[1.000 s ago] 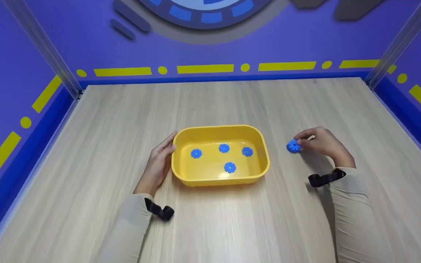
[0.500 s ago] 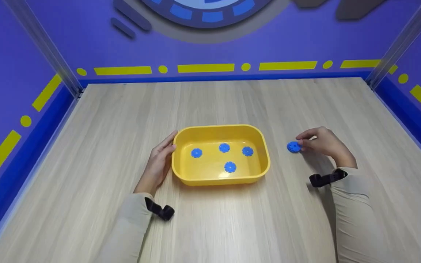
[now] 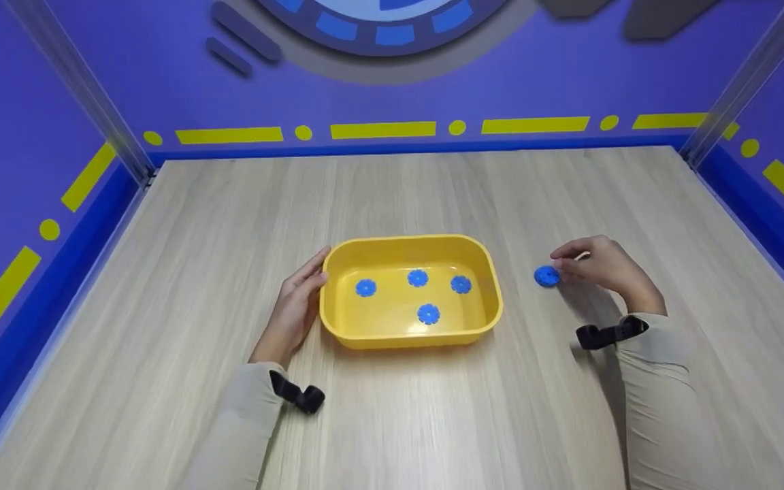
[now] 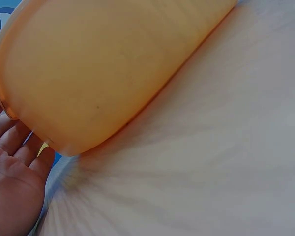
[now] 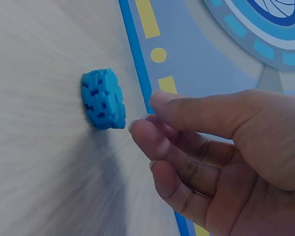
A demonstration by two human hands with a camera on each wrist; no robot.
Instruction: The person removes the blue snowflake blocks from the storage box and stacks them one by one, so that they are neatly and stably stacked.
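Note:
My left hand (image 3: 291,304) rests against the left end of the yellow basin (image 3: 409,339), its thumb at the rim and its fingers along the outer wall. In the left wrist view, the fingers (image 4: 12,137) reach behind the basin's end. A small stack of blue notched discs (image 5: 103,98) stands on the table, right of the basin. Next to it is my right hand (image 3: 599,265), thumb and forefinger tips a little apart from each other with nothing between them. In the right wrist view a narrow gap shows between these fingertips and the stack.
Several single blue discs (image 3: 428,314) lie spread out flat on the basin floor. The wood-grain table (image 3: 433,197) is bounded by blue-purple panels (image 3: 378,95) at the back and both sides. Each wrist wears a black camera mount (image 3: 300,395).
The right fingertips, at the blue stack a second ago, have drawn back slightly to the right. The stack, the basin and the left hand stay in place.

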